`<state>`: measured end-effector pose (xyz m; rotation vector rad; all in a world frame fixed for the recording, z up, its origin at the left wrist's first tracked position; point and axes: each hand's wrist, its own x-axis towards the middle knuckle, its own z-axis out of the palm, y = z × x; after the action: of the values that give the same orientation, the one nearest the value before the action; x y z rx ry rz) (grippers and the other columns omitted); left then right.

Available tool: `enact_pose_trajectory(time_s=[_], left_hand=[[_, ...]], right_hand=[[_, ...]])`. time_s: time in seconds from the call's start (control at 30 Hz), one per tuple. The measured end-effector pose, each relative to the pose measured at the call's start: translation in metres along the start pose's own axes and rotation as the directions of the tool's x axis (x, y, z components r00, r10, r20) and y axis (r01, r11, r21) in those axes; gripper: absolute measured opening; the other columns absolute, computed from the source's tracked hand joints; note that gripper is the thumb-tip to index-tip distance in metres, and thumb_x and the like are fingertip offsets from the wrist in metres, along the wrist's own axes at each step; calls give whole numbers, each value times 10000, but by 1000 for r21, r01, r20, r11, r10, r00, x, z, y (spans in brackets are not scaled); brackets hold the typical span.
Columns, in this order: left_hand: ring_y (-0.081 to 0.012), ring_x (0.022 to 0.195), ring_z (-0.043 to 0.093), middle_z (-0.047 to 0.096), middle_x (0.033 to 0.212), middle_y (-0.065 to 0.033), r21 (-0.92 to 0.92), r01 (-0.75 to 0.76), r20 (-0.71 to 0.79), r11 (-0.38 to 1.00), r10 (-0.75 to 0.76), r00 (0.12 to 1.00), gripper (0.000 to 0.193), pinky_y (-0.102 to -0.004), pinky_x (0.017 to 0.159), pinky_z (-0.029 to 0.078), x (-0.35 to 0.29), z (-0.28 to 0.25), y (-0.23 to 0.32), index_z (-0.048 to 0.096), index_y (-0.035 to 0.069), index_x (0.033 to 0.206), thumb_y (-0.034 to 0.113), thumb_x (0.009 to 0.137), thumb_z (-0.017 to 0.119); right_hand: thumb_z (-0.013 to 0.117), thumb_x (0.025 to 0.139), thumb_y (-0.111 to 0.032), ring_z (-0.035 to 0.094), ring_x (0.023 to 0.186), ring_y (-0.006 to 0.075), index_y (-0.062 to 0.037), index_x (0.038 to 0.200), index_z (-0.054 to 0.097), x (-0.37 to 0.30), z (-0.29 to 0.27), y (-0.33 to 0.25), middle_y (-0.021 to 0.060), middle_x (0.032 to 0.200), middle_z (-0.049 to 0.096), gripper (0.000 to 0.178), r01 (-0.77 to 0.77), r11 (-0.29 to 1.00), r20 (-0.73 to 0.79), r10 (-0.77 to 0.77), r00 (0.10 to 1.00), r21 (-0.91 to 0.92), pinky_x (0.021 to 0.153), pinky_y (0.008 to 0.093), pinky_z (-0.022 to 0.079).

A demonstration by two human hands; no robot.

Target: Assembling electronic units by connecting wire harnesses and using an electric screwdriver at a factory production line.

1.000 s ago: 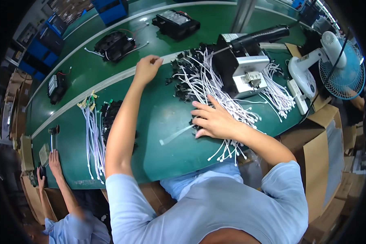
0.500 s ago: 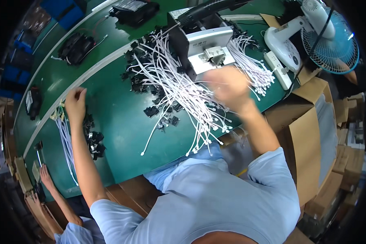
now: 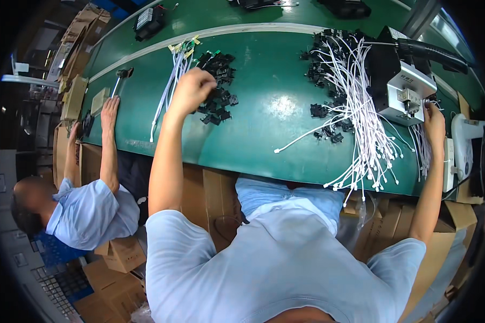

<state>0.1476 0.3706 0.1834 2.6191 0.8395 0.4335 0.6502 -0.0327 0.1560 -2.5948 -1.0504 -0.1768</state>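
Note:
My left hand (image 3: 193, 90) hovers at the edge of a pile of small black plastic parts (image 3: 216, 97), its fingers curled together; what they hold, if anything, is hidden. Beside it lies a thin bundle of white cables with yellow-green ends (image 3: 173, 75). My right hand (image 3: 435, 126) is at the right side of a black and silver bench machine (image 3: 409, 89), fingers closed near the top of a second bunch of white cables (image 3: 421, 148). I cannot make out what is in them. A large heap of white cables with small white end connectors (image 3: 364, 129) spreads left of the machine.
More black parts (image 3: 328, 81) lie behind the large heap. At the left, a co-worker's hand (image 3: 110, 107) rests on the green table (image 3: 264, 145) by a metal-shafted tool (image 3: 117, 83). A power strip (image 3: 448, 161) and white fan base (image 3: 462, 142) stand at the right.
The view has swung left, bringing the co-worker further in. My right hand has gone from in front of the machine to its right side. My left hand is now nearer the black parts.

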Motion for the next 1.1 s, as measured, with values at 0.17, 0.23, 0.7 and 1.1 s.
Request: enact_pose_trajectory(time_s=[0.17, 0.23, 0.7, 1.1], left_hand=[[-297, 903, 547, 560, 964, -101, 173, -210, 12, 962, 211, 977, 352, -365, 779, 452, -29, 25, 36, 671, 46, 1029, 206, 730, 768], [-293, 902, 540, 567, 968, -92, 256, -250, 22, 934, 253, 967, 276, -381, 760, 440, -27, 42, 33, 682, 59, 982, 181, 742, 743], [-308, 792, 564, 579, 822, -109, -2, -493, 87, 870, 491, 867, 106, -445, 690, 428, -41, 93, 125, 637, 63, 796, 167, 778, 644], [-287, 925, 528, 552, 935, -97, -150, -508, 106, 848, 525, 845, 186, -401, 787, 411, -32, 116, 165, 631, 57, 877, 175, 749, 696]], right_hand=[[552, 919, -290, 670, 867, 304, -57, 1091, 643, 11, -11, 36, 191, 942, 674, 304, 11, 1000, -193, -8, 981, 11, 764, 349, 499], [602, 903, -305, 636, 874, 176, -57, 1055, 676, 27, -30, 79, 67, 955, 689, 300, -103, 915, -113, 159, 981, 390, 781, 287, 466], [651, 885, -209, 528, 811, 102, -48, 1065, 663, 19, -119, 56, -20, 828, 591, 241, 59, -1, -55, 369, 928, 998, 833, 314, 384], [577, 903, -163, 352, 621, 98, -79, 847, 430, -103, -110, -159, -19, 645, 376, 179, 133, -172, -179, -286, 941, 976, 607, 268, 306]])
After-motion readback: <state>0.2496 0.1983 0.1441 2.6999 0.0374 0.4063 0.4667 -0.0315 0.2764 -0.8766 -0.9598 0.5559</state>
